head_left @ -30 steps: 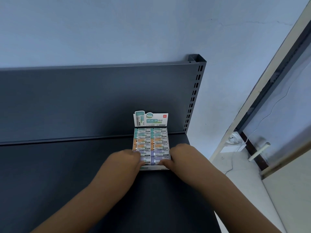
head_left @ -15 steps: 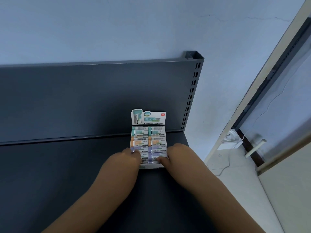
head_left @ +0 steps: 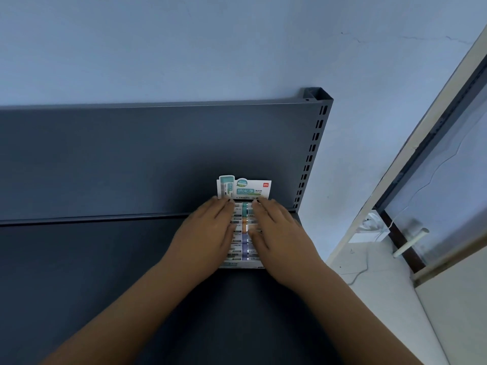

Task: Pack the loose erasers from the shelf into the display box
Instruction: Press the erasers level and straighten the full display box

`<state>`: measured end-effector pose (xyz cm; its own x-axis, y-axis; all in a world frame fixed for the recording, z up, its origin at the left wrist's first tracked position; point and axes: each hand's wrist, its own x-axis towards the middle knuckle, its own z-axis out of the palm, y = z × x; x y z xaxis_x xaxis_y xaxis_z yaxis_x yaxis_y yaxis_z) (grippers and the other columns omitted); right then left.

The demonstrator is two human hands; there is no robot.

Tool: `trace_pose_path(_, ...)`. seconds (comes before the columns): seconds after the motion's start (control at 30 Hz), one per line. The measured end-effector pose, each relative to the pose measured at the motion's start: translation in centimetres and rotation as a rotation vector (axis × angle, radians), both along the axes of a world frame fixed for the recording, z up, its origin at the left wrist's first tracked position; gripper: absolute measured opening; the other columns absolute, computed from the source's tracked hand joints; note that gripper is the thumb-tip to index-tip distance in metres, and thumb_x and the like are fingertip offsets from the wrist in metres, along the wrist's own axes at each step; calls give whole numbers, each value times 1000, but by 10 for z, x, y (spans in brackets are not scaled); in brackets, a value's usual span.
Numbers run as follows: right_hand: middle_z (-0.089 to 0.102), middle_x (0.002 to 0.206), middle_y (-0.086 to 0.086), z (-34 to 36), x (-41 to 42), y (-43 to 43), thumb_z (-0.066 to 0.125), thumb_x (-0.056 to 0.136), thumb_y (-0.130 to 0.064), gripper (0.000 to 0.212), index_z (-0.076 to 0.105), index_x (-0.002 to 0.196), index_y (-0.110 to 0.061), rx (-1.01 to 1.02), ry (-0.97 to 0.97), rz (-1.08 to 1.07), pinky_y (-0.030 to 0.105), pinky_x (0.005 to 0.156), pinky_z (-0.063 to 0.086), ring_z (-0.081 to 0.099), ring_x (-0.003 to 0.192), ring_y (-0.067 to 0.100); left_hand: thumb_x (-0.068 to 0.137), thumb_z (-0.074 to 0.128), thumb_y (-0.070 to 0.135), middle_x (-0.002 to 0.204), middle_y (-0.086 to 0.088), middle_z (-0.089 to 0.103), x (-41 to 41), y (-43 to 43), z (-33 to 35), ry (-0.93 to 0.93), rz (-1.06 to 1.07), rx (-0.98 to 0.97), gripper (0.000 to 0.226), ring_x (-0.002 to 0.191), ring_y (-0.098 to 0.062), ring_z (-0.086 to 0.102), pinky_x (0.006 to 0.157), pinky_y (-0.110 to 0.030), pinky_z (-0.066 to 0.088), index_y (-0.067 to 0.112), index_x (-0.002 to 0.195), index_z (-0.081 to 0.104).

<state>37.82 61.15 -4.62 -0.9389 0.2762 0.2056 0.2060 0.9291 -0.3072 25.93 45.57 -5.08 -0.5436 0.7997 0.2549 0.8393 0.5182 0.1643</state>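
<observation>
Two bare forearms reach over the dark grey metal shelf (head_left: 92, 272). The left hand (head_left: 208, 230) and the right hand (head_left: 279, 233) lie palm down with straight fingers on the rows of teal, orange and purple paper-sleeved erasers (head_left: 245, 229), gripping nothing. The erasers sit in the white cardboard display box (head_left: 237, 265), which rests on the shelf under both hands, near its right end. Beyond the fingertips the box's printed header card (head_left: 245, 189) stands upright before the grey back panel (head_left: 131, 159).

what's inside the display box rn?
Erasers in two columns, teal, orange and purple wrappers showing down the middle of the box. Left hand and right hand lie flat on them, hiding the outer parts.
</observation>
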Motion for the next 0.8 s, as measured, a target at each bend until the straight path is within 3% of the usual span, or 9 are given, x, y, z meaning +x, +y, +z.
trace_pose_path(0.17, 31, 159, -3, -8, -7, 3, 36, 102, -48, 61, 30, 155, -18, 22, -37, -26, 39, 119, 32, 29, 145, 17, 94, 14, 51, 164, -2, 26, -5, 5, -6, -102, -57, -66, 74, 152, -18, 19, 124, -30, 13, 14, 158, 24)
trace_pose_path(0.3, 27, 160, -4, -10, -4, 5, 27, 102, -51, 64, 25, 157, -19, 79, -108, -9, 39, 123, 20, 17, 151, 21, 96, 13, 50, 161, -2, 31, -3, 1, -9, -103, -67, -97, 72, 150, -20, 27, 122, -40, 27, 13, 156, 29)
trace_pose_path(0.47, 6, 168, -4, -6, -3, 4, 23, 105, -51, 65, 8, 161, -21, 77, -194, 12, 37, 124, 6, -1, 155, 18, 90, -5, 56, 169, 6, 4, 0, 1, -9, -131, -34, -208, 79, 155, -11, 3, 126, -37, 10, 22, 161, 7)
trace_pose_path(0.6, -10, 168, -8, -5, -1, -1, -1, 92, -70, 82, -6, 160, -24, 7, -257, -7, 39, 124, -1, -12, 154, 16, 103, 5, 55, 162, 15, -27, 0, 2, -3, -146, -3, -326, 63, 149, -7, -26, 125, -43, -6, 31, 156, -20)
trace_pose_path(0.67, -12, 168, -8, -5, 0, -3, -11, 83, -73, 90, -9, 160, -25, 11, -261, -20, 41, 124, -1, -13, 154, 18, 104, 7, 54, 160, 16, -31, 1, 4, 1, -148, 3, -386, 63, 147, -8, -30, 124, -47, -8, 31, 154, -24)
trace_pose_path(0.8, -16, 167, -8, -6, 2, -5, -10, 86, -71, 86, -12, 159, -26, 40, -226, -27, 41, 124, -5, -16, 154, 16, 104, 7, 54, 161, 15, -29, 1, 3, 3, -158, 2, -389, 64, 148, -7, -28, 124, -47, -9, 31, 155, -22)
